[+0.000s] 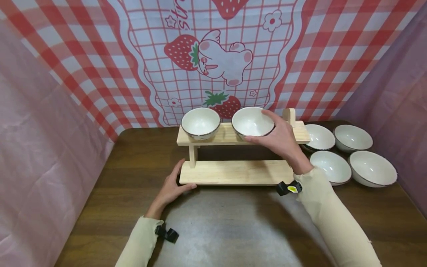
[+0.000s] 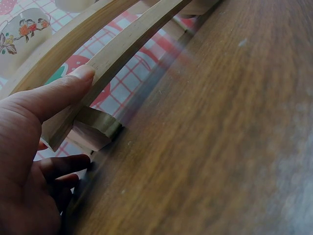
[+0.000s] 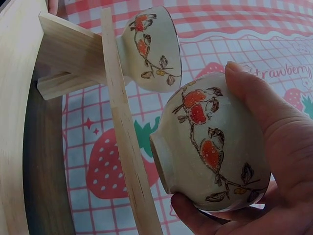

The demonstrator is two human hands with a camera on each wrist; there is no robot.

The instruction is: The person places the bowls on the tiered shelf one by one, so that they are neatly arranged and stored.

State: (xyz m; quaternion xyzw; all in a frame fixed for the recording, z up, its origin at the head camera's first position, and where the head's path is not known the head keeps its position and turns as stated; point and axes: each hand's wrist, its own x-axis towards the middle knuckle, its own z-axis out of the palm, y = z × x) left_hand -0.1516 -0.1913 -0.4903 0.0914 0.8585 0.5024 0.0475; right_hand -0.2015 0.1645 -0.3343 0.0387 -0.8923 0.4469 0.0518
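My right hand [image 1: 281, 139] grips a white bowl [image 1: 248, 124] by its right side, thumb and fingers spread around the wall. Orange birds on a branch decorate the outside of this bowl [image 3: 210, 147], and its foot is right at the upper board [image 3: 124, 127] of a two-tier wooden rack [image 1: 233, 172]. To its left, a matching bowl [image 1: 200, 122] stands upright on the same board. My left hand [image 1: 171, 189] holds the left end of the rack's lower board [image 2: 117, 54]; the thumb lies on the board, while the other fingers curl by its end, partly hidden.
At the right of the brown table [image 1: 110, 200], several more white bowls [image 1: 371, 168] stand grouped beside the rack. A rounded wooden upright [image 1: 289, 116] rises at the upper board's right end. A strawberry-print cloth [image 1: 227, 55] hangs close behind, with pink curtains [image 1: 40, 148] at the sides.
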